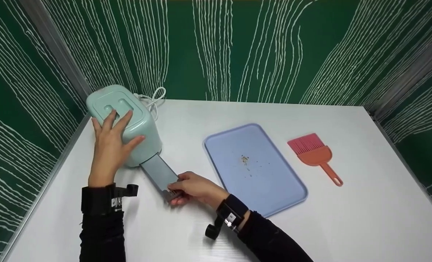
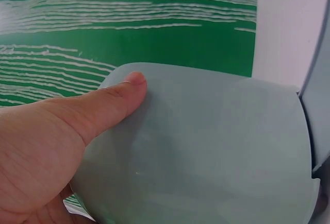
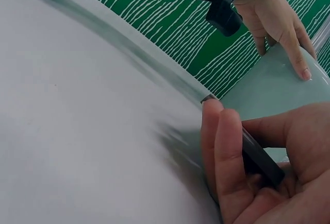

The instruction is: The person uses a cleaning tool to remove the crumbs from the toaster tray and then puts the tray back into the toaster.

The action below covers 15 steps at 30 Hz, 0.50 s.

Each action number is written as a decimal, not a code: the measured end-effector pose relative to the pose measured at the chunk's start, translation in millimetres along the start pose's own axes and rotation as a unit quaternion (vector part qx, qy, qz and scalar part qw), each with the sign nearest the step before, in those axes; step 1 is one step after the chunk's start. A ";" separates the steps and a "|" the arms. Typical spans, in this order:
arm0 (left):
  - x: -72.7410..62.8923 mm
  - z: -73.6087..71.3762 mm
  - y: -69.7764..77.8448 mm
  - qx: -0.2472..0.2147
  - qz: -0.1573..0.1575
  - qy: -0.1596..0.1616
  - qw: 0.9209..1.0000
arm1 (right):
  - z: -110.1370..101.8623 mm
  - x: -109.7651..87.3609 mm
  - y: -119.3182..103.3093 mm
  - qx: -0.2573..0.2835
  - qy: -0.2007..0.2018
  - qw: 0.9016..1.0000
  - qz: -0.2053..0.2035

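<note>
A mint-green toaster [image 1: 148, 133] with a lid on top stands at the left of the table. My left hand [image 1: 108, 149] rests on it with fingers spread over the lid. In the left wrist view, the thumb [image 2: 116, 100] lies against the toaster's smooth end [image 2: 216, 141]. A long grey crumb tray [image 1: 158, 171] sticks out from the toaster's base towards me, its inner part hidden inside. With thumb above and fingers below, my right hand [image 1: 198, 187] pinches the tray's outer end. The right wrist view shows the fingers curled around the dark edge of that end [image 3: 260, 157].
A blue rectangular tray [image 1: 274, 193] with crumbs [image 1: 244, 159] lies right of my right hand. Further right is an orange brush [image 1: 316, 156] with pink bristles. The toaster's white cord [image 1: 154, 98] is bunched behind it. Green walls with white lines [image 1: 216, 51] enclose the table.
</note>
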<state>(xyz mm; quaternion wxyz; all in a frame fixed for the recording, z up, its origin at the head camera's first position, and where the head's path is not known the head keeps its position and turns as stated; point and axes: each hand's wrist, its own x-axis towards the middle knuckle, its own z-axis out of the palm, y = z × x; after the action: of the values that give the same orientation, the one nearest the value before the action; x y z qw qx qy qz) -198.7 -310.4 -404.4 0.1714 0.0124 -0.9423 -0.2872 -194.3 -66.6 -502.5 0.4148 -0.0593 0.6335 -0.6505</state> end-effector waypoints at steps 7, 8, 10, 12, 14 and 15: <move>-0.1 0.6 -0.8 0.000 0.011 0.008 1.000 | 2.2 9.0 -3.0 0.003 0.005 1.000 -0.001; 0.0 0.6 -1.2 0.001 0.016 0.011 1.000 | 2.7 10.6 -3.3 0.006 0.005 1.000 -0.001; 0.2 0.9 -1.8 0.003 0.025 0.017 1.000 | 3.9 13.7 -3.8 0.008 0.009 1.000 -0.005; 0.8 1.6 -2.1 0.007 0.034 0.023 0.999 | 5.0 16.2 -4.4 0.011 0.009 1.000 -0.010; 0.5 1.7 -2.0 0.008 0.036 0.025 0.999 | 6.4 18.4 -4.8 0.012 0.012 1.000 -0.019; 0.4 1.8 -1.9 0.008 0.036 0.025 0.999 | 7.1 19.4 -4.9 0.012 0.013 1.000 -0.022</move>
<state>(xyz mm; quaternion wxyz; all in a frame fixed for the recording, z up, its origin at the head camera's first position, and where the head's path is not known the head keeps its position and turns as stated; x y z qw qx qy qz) -199.9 -311.0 -406.7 0.2046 -0.0125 -0.9400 -0.2726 -204.9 -84.8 -505.6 0.3924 -0.0596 0.6293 -0.6682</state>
